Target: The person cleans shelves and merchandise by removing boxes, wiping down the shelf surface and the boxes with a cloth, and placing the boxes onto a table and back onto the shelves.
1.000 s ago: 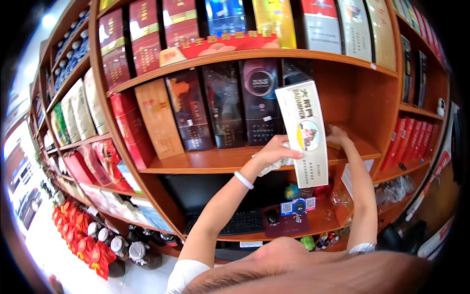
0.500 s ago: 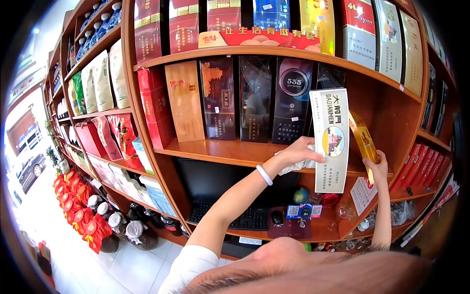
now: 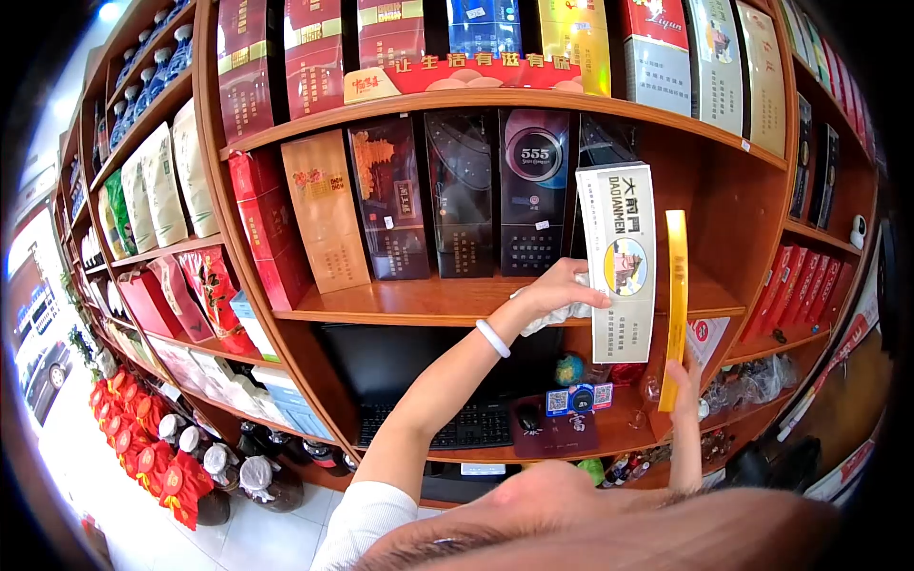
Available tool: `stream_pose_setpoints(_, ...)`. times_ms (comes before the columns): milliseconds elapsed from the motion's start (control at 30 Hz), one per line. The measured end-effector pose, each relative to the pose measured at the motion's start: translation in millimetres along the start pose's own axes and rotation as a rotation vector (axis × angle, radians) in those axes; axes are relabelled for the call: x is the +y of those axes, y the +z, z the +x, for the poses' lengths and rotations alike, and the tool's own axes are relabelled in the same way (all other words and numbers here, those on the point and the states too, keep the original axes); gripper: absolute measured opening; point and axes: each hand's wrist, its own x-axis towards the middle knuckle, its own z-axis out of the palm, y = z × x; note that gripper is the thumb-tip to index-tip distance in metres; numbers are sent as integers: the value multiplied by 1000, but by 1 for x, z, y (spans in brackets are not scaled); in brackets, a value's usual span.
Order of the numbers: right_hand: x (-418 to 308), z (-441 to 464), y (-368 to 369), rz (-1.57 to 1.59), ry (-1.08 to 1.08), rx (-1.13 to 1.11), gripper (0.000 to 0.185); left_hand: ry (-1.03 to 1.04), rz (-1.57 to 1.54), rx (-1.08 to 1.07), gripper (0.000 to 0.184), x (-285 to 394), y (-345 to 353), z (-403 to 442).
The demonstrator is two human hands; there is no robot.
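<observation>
My left hand (image 3: 560, 287), a white bangle on its wrist, is closed on a white DAQIANMEN cigarette carton (image 3: 619, 328) held upright in front of the middle shelf. A crumpled white cloth (image 3: 550, 318) shows under its fingers. Just to the right, my right hand (image 3: 684, 385) grips a slim gold cigarette carton (image 3: 676, 285) near its lower end, its narrow side facing me. The two cartons stand close together with a small gap. Behind them, a dark purple 555 carton (image 3: 535, 200) stands in a row with several others on the middle shelf.
Below the shelf are a black monitor (image 3: 428, 366), a keyboard (image 3: 462, 428), a mouse (image 3: 527, 415), a small globe (image 3: 568, 369) and a QR-code stand (image 3: 579, 400). More cartons line the upper shelf (image 3: 514, 103). Red-wrapped jars (image 3: 176, 485) stand on the floor at left.
The gold carton has turned from slanted to nearly upright, edge toward me, as my right hand moved left and down. The view has shifted slightly; my left hand still holds the white carton.
</observation>
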Motion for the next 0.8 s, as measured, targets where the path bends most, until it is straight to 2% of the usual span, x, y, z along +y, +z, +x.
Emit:
stream_pose_setpoints(100, 3, -25, 18, 251, 175, -113, 69, 8, -40, -13, 50, 3, 1, -2)
stream_pose_setpoints(200, -7, -35, 41, 124, -22, -46, 75, -16, -17, -30, 50, 0, 0, 0)
stream_pose_setpoints(433, 1, -38, 60, 9, -20, 83, 75, 14, 133, -40, 50, 0, 0, -1)
stream_pose_setpoints(533, 7, -43, 72, -230, -100, 247, 81, 41, 164, -55, 49, 0, 1, -1)
stream_pose_setpoints(600, -6, -51, 85, -466, -109, 321, 95, 58, 156, -81, 48, -2, 2, -4)
stream_pose_setpoints(667, -2, -59, 92, -395, -163, 331, 100, 123, 238, -50, 52, -8, 6, -3)
stream_pose_setpoints(733, 1, -70, 89, -449, -205, 353, 103, 129, 228, -56, 54, -9, 20, -15)
stream_pose_setpoints(800, -4, -87, 91, -431, -151, 412, 103, 197, 435, 26, 54, -17, 34, -28)
